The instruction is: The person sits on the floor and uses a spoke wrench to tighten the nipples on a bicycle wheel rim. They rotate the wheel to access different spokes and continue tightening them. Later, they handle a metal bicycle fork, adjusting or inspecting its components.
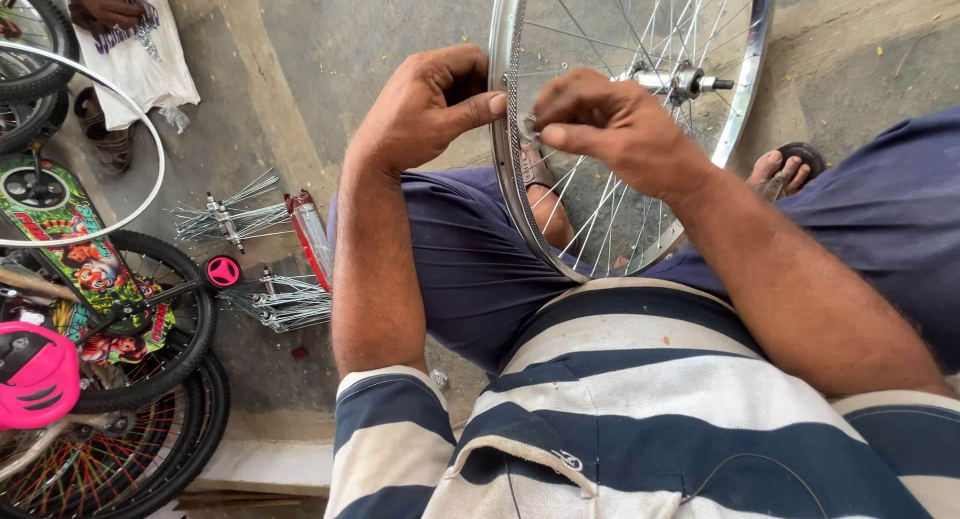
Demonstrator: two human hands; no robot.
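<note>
1. A spoked bicycle wheel (628,119) stands upright between the person's knees, its steel rim (503,149) facing the hands; most spokes look laced into the hub (672,80), though how tight they are cannot be told
2. The left hand (425,109) curls round the rim, thumb pressed on it
3. The right hand (610,124) pinches a small fitting at the rim
4. Loose hub-and-spoke bundles (235,219) lie on the floor, not yet built into wheels
</note>
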